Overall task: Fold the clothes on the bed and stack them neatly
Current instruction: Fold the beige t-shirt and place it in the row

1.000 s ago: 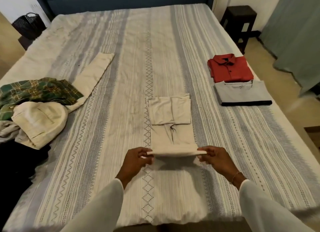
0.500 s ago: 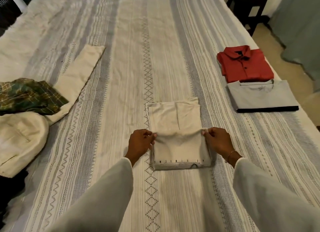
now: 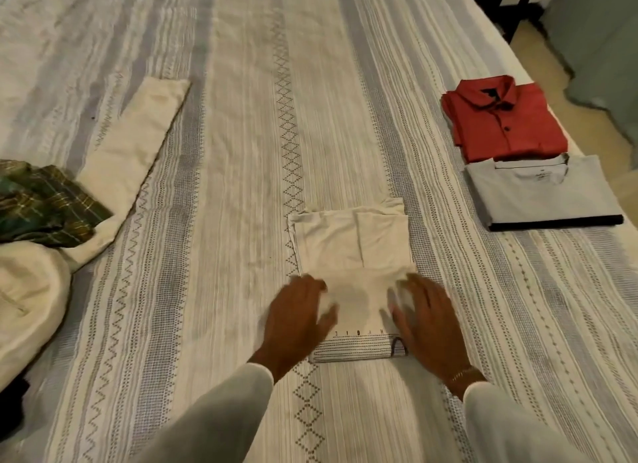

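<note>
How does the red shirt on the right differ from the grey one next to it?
The red shirt has a collar and a buttoned front; the grey T-shirt has a plain round neck. The red shirt lies farther up the bed; the grey T-shirt lies nearer and shows a dark lower edge. Both are folded flat.

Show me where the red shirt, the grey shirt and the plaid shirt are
Red shirt (image 3: 507, 124): head view, on its button placket.
Grey shirt (image 3: 542, 196): head view, middle of its folded front.
Plaid shirt (image 3: 48, 203): head view, on its crumpled middle.
</note>
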